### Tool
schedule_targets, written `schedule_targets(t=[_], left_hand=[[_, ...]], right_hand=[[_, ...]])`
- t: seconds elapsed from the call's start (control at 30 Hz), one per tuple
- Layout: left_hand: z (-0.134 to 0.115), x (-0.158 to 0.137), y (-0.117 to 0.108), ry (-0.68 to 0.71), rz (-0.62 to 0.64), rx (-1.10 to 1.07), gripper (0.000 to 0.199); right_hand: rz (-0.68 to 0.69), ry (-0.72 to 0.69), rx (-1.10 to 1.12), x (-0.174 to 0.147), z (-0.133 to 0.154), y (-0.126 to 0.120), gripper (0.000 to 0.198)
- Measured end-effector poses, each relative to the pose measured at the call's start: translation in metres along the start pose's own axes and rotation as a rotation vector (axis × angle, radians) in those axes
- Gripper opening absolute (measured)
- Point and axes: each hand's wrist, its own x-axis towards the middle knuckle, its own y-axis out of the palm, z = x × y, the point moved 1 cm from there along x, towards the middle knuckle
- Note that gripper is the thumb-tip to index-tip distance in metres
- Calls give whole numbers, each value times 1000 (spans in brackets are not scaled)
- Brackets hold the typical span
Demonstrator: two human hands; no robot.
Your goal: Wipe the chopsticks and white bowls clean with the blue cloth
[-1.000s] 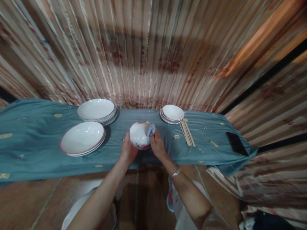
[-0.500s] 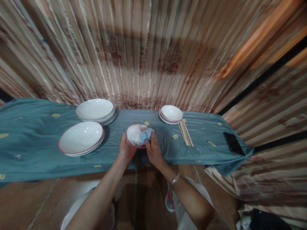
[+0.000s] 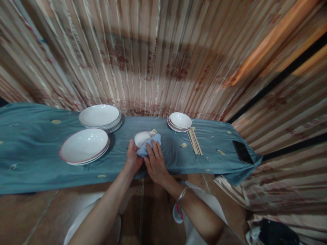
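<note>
A small white bowl (image 3: 143, 137) is held above the near half of the table, mostly covered by a light blue cloth (image 3: 153, 139). My left hand (image 3: 133, 158) grips the bowl from the left side, its thumb up along the rim. With its fingers over the cloth, my right hand (image 3: 155, 162) presses it onto the bowl's outside. Chopsticks (image 3: 195, 141) lie to the right of my hands, touching a stack of small bowls (image 3: 180, 120).
Two stacks of larger white dishes stand on the left: red-rimmed plates (image 3: 84, 146) in front and dark-rimmed plates (image 3: 99, 115) behind. A black phone (image 3: 242, 152) lies at the right end of the blue tablecloth (image 3: 38, 149). Pleated curtains (image 3: 153, 58) hang behind.
My right hand has moved slightly left and down with the cloth, its fingers flatter. The cloth now spreads over more of the bowl and hides its red pattern.
</note>
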Motion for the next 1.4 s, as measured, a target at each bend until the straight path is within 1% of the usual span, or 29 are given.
schedule_targets(t=[0.1, 0.2, 0.4, 0.5, 0.7, 0.8, 1.0, 1.13, 1.2, 1.27, 1.4], left_hand=[[1, -1, -1, 6, 28, -2, 59], [4, -3, -2, -16, 51, -6, 56], [18, -12, -1, -93, 238, -51, 55], [22, -12, -4, -101, 265, -79, 52], [12, -5, -13, -92, 177, -129, 49], [7, -4, -13, -97, 158, -142, 49], [2, -8, -10, -111, 81, -111, 50], [-2, -6, -12, -139, 16, -39, 56], [-4, -6, -12, -139, 12, -9, 60], [-6, -7, -11, -133, 38, 1, 64], [-9, -9, -8, -127, 50, 6, 67]], right_hand=[[-12, 4, -30, 7, 2, -5, 52], [-23, 3, -52, 14, 4, -9, 51], [-21, 36, -139, 29, 5, -13, 48], [-12, 18, -192, 33, 6, -13, 46], [-10, -79, -257, 29, 1, -9, 43], [-6, -124, -262, 24, -2, -8, 43], [38, -167, -253, 15, -6, -13, 47], [58, -164, -235, 9, -9, -14, 49], [62, -155, -223, 6, -10, -14, 50], [62, -145, -212, 3, -11, -14, 52], [58, -135, -179, -2, -15, -14, 54]])
